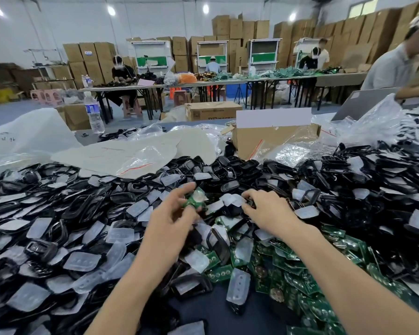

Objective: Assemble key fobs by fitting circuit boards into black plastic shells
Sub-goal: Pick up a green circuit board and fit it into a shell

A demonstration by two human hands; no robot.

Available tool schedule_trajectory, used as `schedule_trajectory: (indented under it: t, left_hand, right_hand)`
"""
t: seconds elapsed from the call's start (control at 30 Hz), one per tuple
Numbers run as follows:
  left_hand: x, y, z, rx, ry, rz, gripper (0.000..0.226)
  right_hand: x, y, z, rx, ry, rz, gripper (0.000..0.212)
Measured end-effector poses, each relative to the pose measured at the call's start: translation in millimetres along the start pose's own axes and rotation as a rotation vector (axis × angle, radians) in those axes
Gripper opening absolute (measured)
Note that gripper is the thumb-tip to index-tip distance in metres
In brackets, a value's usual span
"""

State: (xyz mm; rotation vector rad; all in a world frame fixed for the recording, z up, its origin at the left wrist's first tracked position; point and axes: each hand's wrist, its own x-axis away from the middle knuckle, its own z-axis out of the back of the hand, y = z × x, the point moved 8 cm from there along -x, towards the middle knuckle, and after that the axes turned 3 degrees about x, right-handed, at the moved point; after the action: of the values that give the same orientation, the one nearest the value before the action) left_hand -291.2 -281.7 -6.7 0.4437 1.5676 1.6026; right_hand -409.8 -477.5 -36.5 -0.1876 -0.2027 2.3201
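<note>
Amid shell heap point(58, 213): left hand point(172, 213) grip pinches circuit board point(194, 199); right hand point(269, 209) grip clasps shell point(250, 203).

Green circuit board point(193, 199) held aloft, black shells point(87, 204) heaped

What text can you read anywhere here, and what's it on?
None reads clearly.
Brown carton: dark print along the front, too blurred.
White bag: dark marks, illegible.
Water bottle: blue label, too small.
Stacked boxes: blue labels, unreadable.
</note>
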Motion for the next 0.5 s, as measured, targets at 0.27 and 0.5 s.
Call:
schedule_trajectory:
  t: [0.27, 0.5]
  left_hand:
    - [-19, -33, 12, 0.379, 0.108, 0.166, 0.034]
    - [-27, -42, 24, 0.563, 0.199, 0.164, 0.034]
  right_hand:
    - [-4, 20, 18, -0.246, 0.159, 0.018, 0.029]
    - [-62, -16, 13, -0.078, 0.084, 0.092, 0.040]
